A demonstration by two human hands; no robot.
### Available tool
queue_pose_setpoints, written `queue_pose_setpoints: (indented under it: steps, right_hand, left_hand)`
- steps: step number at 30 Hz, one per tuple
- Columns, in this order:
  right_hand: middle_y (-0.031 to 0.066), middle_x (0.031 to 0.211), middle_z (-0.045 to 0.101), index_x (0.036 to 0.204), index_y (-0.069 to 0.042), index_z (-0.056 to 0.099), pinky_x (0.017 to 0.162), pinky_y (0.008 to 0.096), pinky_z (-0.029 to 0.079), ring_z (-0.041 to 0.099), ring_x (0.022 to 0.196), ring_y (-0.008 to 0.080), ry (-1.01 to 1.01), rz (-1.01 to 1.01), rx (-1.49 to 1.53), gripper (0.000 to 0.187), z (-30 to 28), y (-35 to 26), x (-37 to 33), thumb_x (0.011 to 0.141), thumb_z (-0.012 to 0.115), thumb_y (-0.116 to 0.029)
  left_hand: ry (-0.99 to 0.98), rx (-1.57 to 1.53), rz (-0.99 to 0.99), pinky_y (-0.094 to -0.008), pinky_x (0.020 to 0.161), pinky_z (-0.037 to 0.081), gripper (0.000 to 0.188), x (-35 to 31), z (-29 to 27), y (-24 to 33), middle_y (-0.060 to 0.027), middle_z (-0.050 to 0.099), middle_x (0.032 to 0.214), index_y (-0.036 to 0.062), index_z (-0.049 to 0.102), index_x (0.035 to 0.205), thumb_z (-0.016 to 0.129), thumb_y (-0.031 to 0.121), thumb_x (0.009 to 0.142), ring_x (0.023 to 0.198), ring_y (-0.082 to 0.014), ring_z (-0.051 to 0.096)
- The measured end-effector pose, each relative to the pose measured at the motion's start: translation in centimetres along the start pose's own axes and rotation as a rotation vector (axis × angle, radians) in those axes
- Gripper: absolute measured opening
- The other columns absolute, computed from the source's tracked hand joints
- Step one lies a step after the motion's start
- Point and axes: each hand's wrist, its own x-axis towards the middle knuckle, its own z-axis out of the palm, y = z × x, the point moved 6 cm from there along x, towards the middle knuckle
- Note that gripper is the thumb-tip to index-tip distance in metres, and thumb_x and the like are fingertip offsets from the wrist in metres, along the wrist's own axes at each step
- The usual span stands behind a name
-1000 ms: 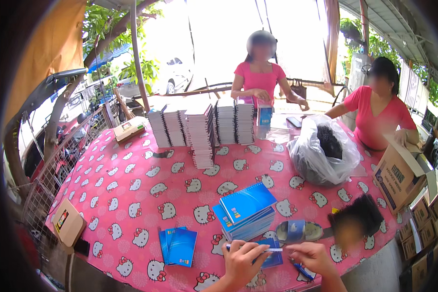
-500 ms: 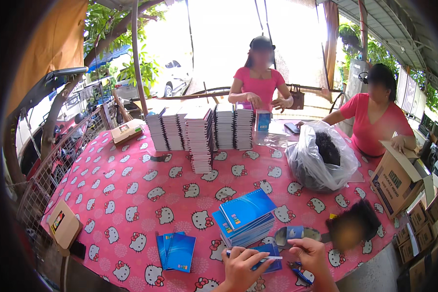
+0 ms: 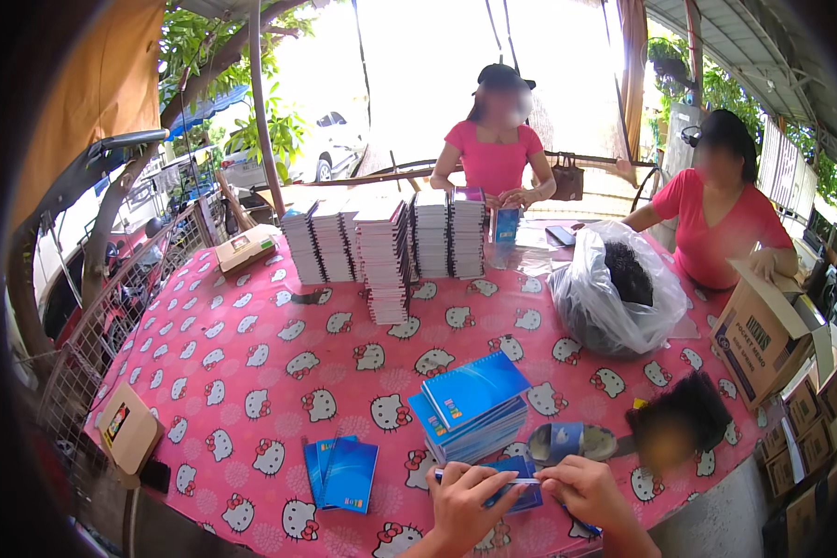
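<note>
My left hand (image 3: 474,502) is closed around a small notebook (image 3: 526,481), held edge-on so that its white page edge shows. At the notebook's right end, my right hand (image 3: 586,498) has its fingertips pinched together; whatever may be between them is too small to tell. Beneath my hands lies a blue-covered notebook (image 3: 528,498), partly hidden. Pliers with blue handles (image 3: 581,526) are mostly covered by my right hand. Just beyond stands a stack of blue notebooks (image 3: 474,391). A few more blue notebooks (image 3: 349,474) lie to the left.
An oval tray (image 3: 600,443) and a dark bristly bundle (image 3: 679,418) are at my right. Farther off are a plastic bag of black coils (image 3: 618,298), tall notebook stacks (image 3: 381,260) and a carton (image 3: 761,339). Two people in pink shirts are across the table.
My right hand has moved left and up to the held notebook's end, and now covers more of the pliers. The person across has brought both hands together behind the upright blue notebook.
</note>
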Motion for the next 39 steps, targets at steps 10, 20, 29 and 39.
queue_pose_setpoints:
  steps: [10,20,29,39]
  right_hand:
    - [0.0020,0.068,0.063,0.089,-0.001,0.069,0.056,0.0209,0.042,0.054,0.063,0.0046,-0.142,0.275,0.510,0.013,1.1,3.5,0.0,0.082,0.073,-0.010]
    - [0.0077,0.075,0.057,0.093,-0.004,0.068,0.058,0.0336,0.048,0.058,0.062,0.0239,-0.028,-0.018,-0.066,0.019,0.3,-0.7,0.6,0.079,0.073,-0.015]
    - [0.0084,0.076,0.058,0.089,-0.006,0.065,0.055,0.0345,0.049,0.061,0.063,0.0249,0.101,-0.030,-0.046,0.018,0.6,-0.7,0.4,0.078,0.074,-0.018]
    - [0.0085,0.076,0.060,0.088,-0.007,0.066,0.055,0.0356,0.049,0.062,0.065,0.0253,0.088,-0.014,-0.086,0.017,0.8,-1.2,0.9,0.078,0.073,-0.018]
  left_hand:
    - [-0.035,-0.049,-0.002,-0.0403,0.084,0.028,0.020,-0.3,0.1,-0.2,0.0089,0.064,0.078,0.0212,0.074,0.083,0.075,0.039,0.074,0.080,-0.0127,0.052]
    - [-0.026,-0.039,0.004,-0.0410,0.085,0.029,0.019,-0.3,0.1,-0.2,0.0071,0.064,0.080,0.0230,0.074,0.090,0.074,0.036,0.076,0.082,-0.0136,0.053]
    - [-0.022,-0.023,0.010,-0.0401,0.085,0.029,0.018,-0.5,0.3,-0.3,0.0070,0.064,0.082,0.0240,0.074,0.092,0.074,0.033,0.076,0.082,-0.0131,0.053]
    - [-0.004,-0.015,0.031,-0.0393,0.084,0.029,0.018,-0.3,0.1,-0.3,0.0083,0.064,0.081,0.0243,0.074,0.091,0.075,0.031,0.075,0.080,-0.0128,0.053]
